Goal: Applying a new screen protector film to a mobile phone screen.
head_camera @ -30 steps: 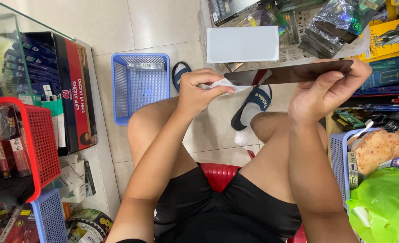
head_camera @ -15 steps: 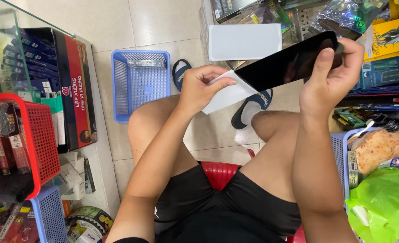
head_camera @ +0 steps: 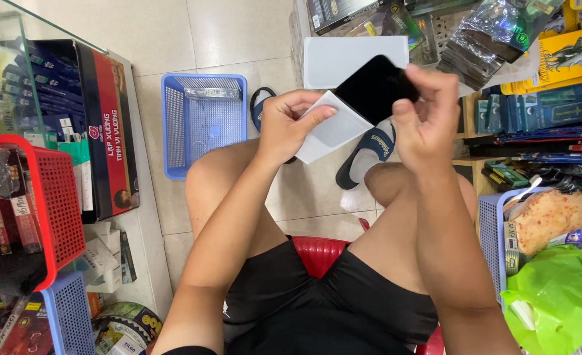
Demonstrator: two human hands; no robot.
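- Pale tiled floor [head_camera: 173, 39]; blue basket [head_camera: 202, 125] ahead of my knees, red basket [head_camera: 48, 204] to my left, red stool [head_camera: 320, 253] under me.
- My right hand [head_camera: 429, 128] pinches the black phone [head_camera: 373, 89], raised and tilted.
- My left hand [head_camera: 291, 125] pinches a white sheet [head_camera: 334, 128] touching the phone's lower edge.
- 2 hands close together, above my slippers [head_camera: 366, 154].

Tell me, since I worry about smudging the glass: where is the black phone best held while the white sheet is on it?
Probably by its narrow side edges, coming from the right, much as the right hand grips the black phone now. It is thin and flat, tilted with its lower corner under the white sheet that the left hand pinches.
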